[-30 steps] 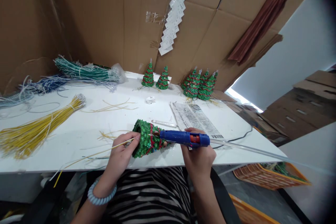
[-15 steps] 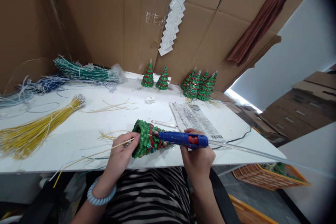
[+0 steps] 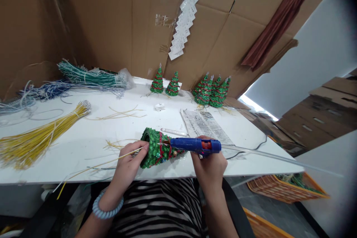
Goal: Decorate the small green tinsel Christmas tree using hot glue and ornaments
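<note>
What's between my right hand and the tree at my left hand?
In the head view, the blue glue gun: your right hand grips it, and its nozzle overlaps the tree. Contact is unclear.

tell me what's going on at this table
A person's left hand steadies a small green tree by its open base as it lies on its side, with a yellow wire running from the fingers. The right hand holds a blue glue gun, its tip at the tree's side; contact is hard to tell. More trees stand upright at the back, and a yellow wire bundle lies at the left.
</note>
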`<control>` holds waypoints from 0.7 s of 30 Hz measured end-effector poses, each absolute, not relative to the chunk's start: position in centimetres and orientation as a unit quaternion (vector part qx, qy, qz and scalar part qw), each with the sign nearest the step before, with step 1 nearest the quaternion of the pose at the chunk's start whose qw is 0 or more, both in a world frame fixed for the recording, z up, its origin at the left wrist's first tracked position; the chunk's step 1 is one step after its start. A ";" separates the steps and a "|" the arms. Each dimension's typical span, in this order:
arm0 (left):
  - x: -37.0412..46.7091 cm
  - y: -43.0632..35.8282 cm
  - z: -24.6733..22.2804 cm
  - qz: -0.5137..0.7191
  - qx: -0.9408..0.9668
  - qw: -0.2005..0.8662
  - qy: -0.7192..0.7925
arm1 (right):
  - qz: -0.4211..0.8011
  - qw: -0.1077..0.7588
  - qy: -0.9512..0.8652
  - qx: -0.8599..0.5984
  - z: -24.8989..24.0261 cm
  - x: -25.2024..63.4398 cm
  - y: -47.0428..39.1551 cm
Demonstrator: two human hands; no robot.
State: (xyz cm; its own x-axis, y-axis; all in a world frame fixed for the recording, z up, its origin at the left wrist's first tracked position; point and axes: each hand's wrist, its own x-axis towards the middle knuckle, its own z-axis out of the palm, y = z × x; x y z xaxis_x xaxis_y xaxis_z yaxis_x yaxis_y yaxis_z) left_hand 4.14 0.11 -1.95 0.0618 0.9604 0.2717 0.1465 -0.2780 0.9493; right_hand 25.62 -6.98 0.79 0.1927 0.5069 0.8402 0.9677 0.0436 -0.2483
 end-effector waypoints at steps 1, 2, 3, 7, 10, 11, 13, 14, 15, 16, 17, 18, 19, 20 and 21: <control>4.1 0.1 -2.0 0.516 0.612 0.395 0.451 | -0.263 0.432 -0.578 -0.640 0.7 25.7 -6.9; 4.1 0.1 -2.0 0.517 0.612 0.395 0.450 | -0.262 0.429 -0.580 -0.640 0.7 25.7 -6.9; 4.1 0.1 -2.0 0.518 0.612 0.395 0.449 | -0.260 0.427 -0.580 -0.642 0.6 25.8 -6.8; 4.1 0.0 -1.8 0.519 0.611 0.396 0.448 | -0.225 0.441 -0.555 -0.669 0.4 25.8 -6.5; 4.2 0.0 -1.7 0.520 0.609 0.397 0.448 | -0.193 0.449 -0.535 -0.689 0.3 25.6 -6.4; 4.2 0.0 -1.7 0.521 0.608 0.398 0.448 | -0.182 0.451 -0.531 -0.694 0.3 25.6 -6.4; 4.2 -0.1 -1.6 0.521 0.608 0.398 0.448 | -0.159 0.460 -0.521 -0.701 0.1 25.7 -6.5; 4.2 -0.1 -1.6 0.521 0.607 0.399 0.448 | -0.147 0.466 -0.515 -0.704 0.0 25.9 -6.6; 4.2 -0.1 -1.6 0.520 0.607 0.400 0.449 | -0.134 0.470 -0.508 -0.709 -0.2 26.1 -6.7; 4.2 -0.1 -1.5 0.519 0.607 0.400 0.449 | -0.120 0.470 -0.499 -0.718 -0.4 26.5 -6.8; 4.2 -0.1 -1.5 0.519 0.607 0.401 0.449 | -0.107 0.467 -0.485 -0.732 -0.7 26.9 -6.9; 4.2 -0.1 -1.5 0.518 0.607 0.402 0.449 | -0.094 0.458 -0.472 -0.747 -1.0 27.5 -7.0; 4.2 -0.1 -1.4 0.517 0.607 0.403 0.449 | -0.085 0.448 -0.452 -0.767 -1.2 28.1 -7.1; 4.2 -0.1 -1.4 0.516 0.607 0.405 0.449 | -0.084 0.441 -0.435 -0.781 -1.3 28.8 -7.2; 4.2 -0.1 -1.4 0.516 0.606 0.406 0.449 | -0.088 0.435 -0.420 -0.792 -1.3 29.6 -7.3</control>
